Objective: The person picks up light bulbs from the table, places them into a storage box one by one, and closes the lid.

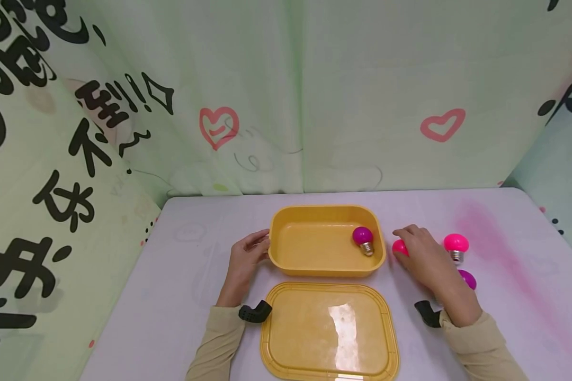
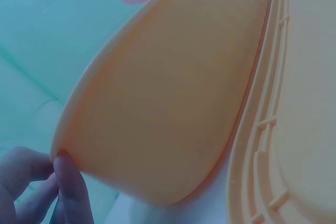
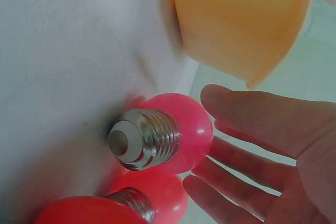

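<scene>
My left hand (image 1: 249,257) pinches the left rim of a yellow plastic box (image 1: 310,269); its thumb and fingertips show at that rim in the left wrist view. Inside the box, toward the right, lies a purple light bulb (image 1: 363,235) with a metal screw base. To the right of the box my right hand (image 1: 426,259) reaches down over a pink light bulb (image 3: 184,129). The thumb and extended fingers are right at the bulb's round end, and its screw base points toward the wrist camera. In the head view the hand covers most of this bulb.
A flat yellow lid (image 1: 310,328) lies just in front of the box. Right of my right hand are another pink bulb (image 1: 456,242) and a purple bulb (image 1: 467,279), partly hidden by the wrist. Printed fabric (image 1: 362,106) hangs behind the white-covered table (image 1: 195,227).
</scene>
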The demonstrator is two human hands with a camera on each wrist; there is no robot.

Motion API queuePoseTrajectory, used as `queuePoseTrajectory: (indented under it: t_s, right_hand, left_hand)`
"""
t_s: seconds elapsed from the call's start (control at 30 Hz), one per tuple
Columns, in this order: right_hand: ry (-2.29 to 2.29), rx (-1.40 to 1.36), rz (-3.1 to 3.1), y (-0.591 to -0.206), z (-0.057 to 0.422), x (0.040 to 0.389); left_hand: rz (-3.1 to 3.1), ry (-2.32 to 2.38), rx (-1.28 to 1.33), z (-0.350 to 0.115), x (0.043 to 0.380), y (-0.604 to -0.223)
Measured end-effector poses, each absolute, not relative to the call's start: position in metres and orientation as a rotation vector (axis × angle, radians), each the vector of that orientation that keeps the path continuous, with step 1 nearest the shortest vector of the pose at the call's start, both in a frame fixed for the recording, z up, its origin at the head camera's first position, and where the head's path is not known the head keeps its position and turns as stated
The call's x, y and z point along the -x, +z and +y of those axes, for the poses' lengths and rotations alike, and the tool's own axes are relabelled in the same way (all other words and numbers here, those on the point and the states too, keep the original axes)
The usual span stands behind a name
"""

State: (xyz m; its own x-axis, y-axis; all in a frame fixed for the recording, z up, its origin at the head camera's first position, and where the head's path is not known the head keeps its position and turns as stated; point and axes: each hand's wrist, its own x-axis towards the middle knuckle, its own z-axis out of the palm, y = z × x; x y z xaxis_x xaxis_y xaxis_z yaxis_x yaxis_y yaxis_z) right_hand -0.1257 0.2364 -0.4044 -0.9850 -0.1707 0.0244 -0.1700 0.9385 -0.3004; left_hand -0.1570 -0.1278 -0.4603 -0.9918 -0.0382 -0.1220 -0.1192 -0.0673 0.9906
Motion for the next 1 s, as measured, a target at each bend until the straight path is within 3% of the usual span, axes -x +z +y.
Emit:
queuePoseTrajectory:
  t_s: [1.0]
  right_hand:
    - [-0.510, 0.360, 3.134, -0.395, 0.234, 0.130]
  left_hand:
    - [2.109, 2.244, 0.179, -0.128, 0.157, -0.460]
